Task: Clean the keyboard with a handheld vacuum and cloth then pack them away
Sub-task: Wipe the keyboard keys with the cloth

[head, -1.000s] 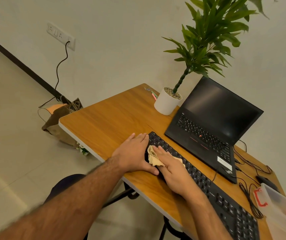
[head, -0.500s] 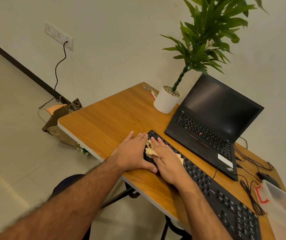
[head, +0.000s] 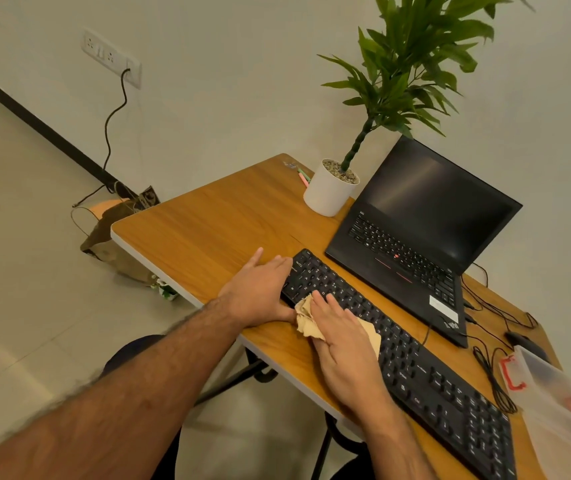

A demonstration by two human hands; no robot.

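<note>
A long black keyboard (head: 426, 372) lies diagonally across the wooden desk (head: 207, 230). A crumpled tan cloth (head: 306, 318) sits on the keys near the keyboard's left end. My right hand (head: 341, 341) lies flat on the cloth with straight fingers, pressing it onto the keys. My left hand (head: 259, 292) rests flat on the desk against the keyboard's left end, with the thumb along its front edge. No handheld vacuum is in view.
An open black laptop (head: 426, 230) stands behind the keyboard, with a white potted plant (head: 329, 192) to its left. A clear plastic box (head: 561, 407) with a red latch, a black mouse (head: 523, 341) and loose cables sit at the right. A brown bag (head: 110, 237) is on the floor.
My right hand has slid the cloth back toward the near edge and rightward along the keys, after reaching the keyboard's left end. My left hand has stayed at that end.
</note>
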